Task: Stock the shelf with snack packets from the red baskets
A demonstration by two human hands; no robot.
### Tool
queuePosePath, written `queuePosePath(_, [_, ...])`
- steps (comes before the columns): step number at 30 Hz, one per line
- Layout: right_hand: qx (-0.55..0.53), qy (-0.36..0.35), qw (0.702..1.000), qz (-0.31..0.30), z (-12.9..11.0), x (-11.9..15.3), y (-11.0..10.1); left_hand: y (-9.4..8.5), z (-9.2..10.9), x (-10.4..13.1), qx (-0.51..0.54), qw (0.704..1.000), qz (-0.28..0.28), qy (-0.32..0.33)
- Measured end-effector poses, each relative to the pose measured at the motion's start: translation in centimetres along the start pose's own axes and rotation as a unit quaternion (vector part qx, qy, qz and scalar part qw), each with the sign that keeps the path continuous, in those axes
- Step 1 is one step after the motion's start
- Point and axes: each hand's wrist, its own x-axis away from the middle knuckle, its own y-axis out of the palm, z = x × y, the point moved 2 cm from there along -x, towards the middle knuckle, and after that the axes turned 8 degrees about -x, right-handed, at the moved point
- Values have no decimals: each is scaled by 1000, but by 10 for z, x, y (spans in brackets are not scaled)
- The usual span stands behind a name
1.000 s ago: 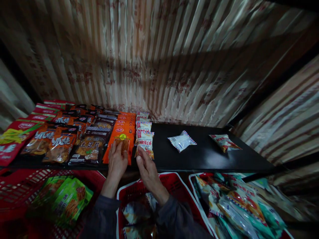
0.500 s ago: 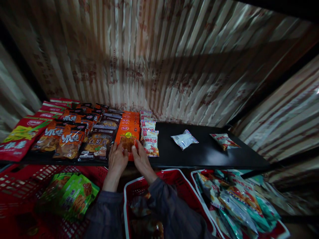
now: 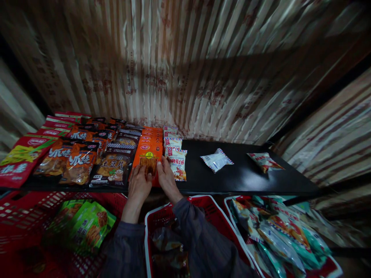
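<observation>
On the front of a black shelf (image 3: 199, 179) lies an orange snack packet (image 3: 146, 151) with a browned food picture and a yellow label. My left hand (image 3: 139, 185) rests on its lower left part, fingers loosely spread over the face. Along its lower right edge lies my right hand (image 3: 168, 179), fingers extended and thumb towards the packet. Several like packets overlap in a row behind. Touching this row on the right are white snack packets (image 3: 177, 164); on the left are dark brown potato-slice packets (image 3: 113, 166). The hands cover the orange packet's lower corners.
Black-and-orange packets (image 3: 78, 166) and red packets (image 3: 27, 158) fill the shelf's left side. Two loose packets, one white (image 3: 217, 160) and one red-and-white (image 3: 264, 161), lie to the right. Red baskets (image 3: 207, 208) with snack bags stand below. Corrugated wrapping (image 3: 174, 69) closes the back.
My left hand has shifted slightly right, further onto the orange packet's face. My right hand's fingertips are a little higher along its edge. The view has moved slightly.
</observation>
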Motion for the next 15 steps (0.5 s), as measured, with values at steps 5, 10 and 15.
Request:
queuePosePath(5, [-19, 53, 998, -4, -2, -9, 2, 5, -4, -1, -9, 1000, 14, 3])
queuePosePath(10, [-43, 74, 996, -2, 3, -16, -5, 10, -6, -2, 9, 1000, 24, 9])
queuePosePath(15, [-41, 67, 997, 11, 13, -21, -16, 11, -6, -3, 17, 1000, 24, 6])
